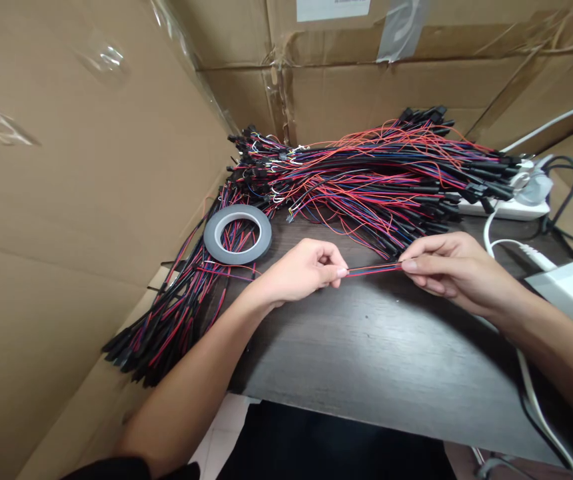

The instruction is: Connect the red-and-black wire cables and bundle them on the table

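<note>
Inside the left hand (pixel 305 270), wires (pixel 374 269) (pinched) are partly hidden.

Red, blue and orange wires (pixel 374 270) run straight between left hand (pixel 311 270) and right hand (pixel 449 265).

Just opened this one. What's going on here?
A person's left hand and right hand pinch a few thin wires, with a short stretch running between them above a dark table. Behind the hands lies a large pile of wire bundles. More bundles lie at the left, near a grey roll that looks like tape.
</note>
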The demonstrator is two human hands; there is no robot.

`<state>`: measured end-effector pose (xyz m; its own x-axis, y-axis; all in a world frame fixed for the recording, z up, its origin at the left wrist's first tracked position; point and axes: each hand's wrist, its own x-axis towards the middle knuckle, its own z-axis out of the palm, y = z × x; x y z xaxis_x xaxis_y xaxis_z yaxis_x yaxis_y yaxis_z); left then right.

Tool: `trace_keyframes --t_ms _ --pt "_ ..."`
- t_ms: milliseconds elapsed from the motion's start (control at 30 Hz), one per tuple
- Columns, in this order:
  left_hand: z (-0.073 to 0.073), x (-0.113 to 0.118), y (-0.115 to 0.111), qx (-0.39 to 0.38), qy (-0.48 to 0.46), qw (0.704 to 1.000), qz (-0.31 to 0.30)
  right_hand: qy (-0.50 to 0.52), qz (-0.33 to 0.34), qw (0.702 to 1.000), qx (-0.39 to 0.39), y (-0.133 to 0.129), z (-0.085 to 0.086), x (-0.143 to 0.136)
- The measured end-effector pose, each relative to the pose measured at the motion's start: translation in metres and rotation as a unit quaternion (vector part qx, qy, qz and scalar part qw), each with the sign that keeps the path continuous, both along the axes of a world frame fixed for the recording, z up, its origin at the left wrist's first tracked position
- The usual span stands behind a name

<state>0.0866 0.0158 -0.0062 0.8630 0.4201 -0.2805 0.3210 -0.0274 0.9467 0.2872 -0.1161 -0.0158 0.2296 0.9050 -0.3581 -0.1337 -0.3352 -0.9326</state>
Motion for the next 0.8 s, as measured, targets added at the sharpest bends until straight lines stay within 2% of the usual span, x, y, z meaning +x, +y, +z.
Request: trace_keyframes --t_ms 233,367,600,800 --pt "0.004 -0.001 -0.003 -0.003 -0.002 0.999 0.052 -0.027 0.057 0.998 0.016 -0.001 -0.003 0.001" --pt "0.002 -0.001 -0.003 0.013 -0.001 0.998 0.067 -0.047 0.062 0.997 0.025 -0.001 -0.002 0.0" --pt "0.001 0.0 -0.004 0.048 -0.004 0.998 0.034 -0.054 0.061 0.996 0.035 -0.001 0.002 -0.004" --pt "0.002 0.007 -0.017 0.064 -0.012 0.998 -0.012 -0.084 0.073 0.993 0.036 -0.002 0.005 -0.012"
